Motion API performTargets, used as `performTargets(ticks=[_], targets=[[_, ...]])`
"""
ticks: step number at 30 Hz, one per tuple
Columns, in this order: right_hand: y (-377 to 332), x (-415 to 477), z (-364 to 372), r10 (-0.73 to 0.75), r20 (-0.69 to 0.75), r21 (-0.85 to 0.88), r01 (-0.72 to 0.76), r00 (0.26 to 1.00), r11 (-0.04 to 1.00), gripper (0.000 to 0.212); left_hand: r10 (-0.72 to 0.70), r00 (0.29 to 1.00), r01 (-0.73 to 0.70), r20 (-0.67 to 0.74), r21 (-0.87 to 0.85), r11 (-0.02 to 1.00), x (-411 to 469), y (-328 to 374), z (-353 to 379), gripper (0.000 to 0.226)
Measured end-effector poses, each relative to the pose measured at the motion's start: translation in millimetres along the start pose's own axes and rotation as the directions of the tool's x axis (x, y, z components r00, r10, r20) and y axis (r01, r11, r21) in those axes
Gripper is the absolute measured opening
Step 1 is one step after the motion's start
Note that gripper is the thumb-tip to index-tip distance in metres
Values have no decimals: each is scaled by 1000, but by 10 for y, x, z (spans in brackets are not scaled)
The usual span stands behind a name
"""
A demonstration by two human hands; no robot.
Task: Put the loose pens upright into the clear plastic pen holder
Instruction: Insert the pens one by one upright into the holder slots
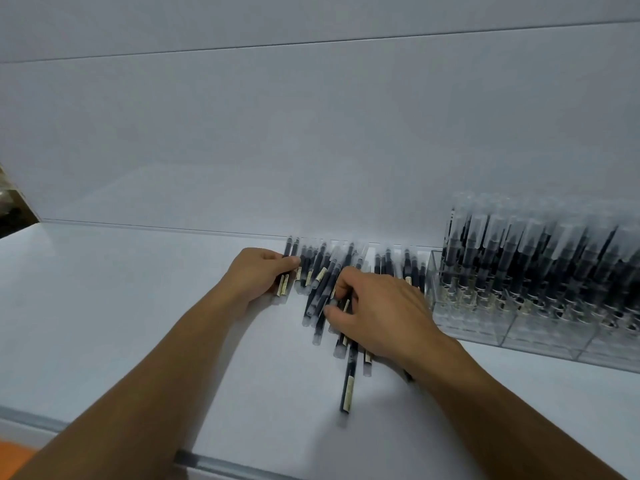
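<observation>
Though each of the loose pens (322,289) carries a small cream label (349,385), the print is too blurred to read. Your left hand (258,275) curls round a few pens at the pile's left end; your right hand (381,306) pinches pens mid-pile. Pens: slim dark barrels, frosted caps, lying on the white worktop (138,323) against the wall (311,150). Clear plastic pen holder (485,327): boxy, just right of the pile, packed with upright pens (519,258).

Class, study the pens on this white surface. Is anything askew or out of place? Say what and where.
Yes. Most loose pens lie in a row along the wall, but one pen juts far toward the near edge below the right hand, and several beside it lie slanted and crossed. The pen holder looks orderly.
</observation>
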State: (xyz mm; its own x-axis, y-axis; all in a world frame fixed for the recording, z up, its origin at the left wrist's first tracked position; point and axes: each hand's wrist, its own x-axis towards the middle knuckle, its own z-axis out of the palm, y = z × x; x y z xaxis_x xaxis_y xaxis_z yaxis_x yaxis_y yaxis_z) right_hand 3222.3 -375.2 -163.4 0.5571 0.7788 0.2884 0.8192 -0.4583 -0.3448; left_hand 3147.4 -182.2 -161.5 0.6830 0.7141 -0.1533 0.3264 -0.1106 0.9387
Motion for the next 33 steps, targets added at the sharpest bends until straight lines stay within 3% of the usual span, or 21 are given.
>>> performTargets(ticks=[3, 8, 11, 16, 27, 33], targets=[[4, -3, 5, 29, -8, 47, -29, 1000, 998, 7, 22, 1000, -23, -4, -118, 993, -99, -8, 27, 31], [9, -35, -5, 93, -37, 219, -83, 995, 972, 7, 61, 998, -50, 11, -432, 900, -309, 49, 110, 16], [-9, -83, -27, 122, -64, 323, -95, 990, 941, 11, 136, 991, -117, 7, -454, 883, -424, 76, 144, 18], [-86, -161, -147, 169, -58, 486, -120, 984, 866, 11, 262, 965, -249, 3, -303, 920, -580, 114, 161, 16], [229, -723, -723, 180, -122, 608, -70, 976, 791, 33, 403, 913, -326, 64, -481, 814, -1088, 383, 737, 10], [707, -1175, -1039, 291, -192, 607, -120, 937, 786, 22, 483, 851, -308, 206, -549, 777, -1379, 530, 1373, 25]])
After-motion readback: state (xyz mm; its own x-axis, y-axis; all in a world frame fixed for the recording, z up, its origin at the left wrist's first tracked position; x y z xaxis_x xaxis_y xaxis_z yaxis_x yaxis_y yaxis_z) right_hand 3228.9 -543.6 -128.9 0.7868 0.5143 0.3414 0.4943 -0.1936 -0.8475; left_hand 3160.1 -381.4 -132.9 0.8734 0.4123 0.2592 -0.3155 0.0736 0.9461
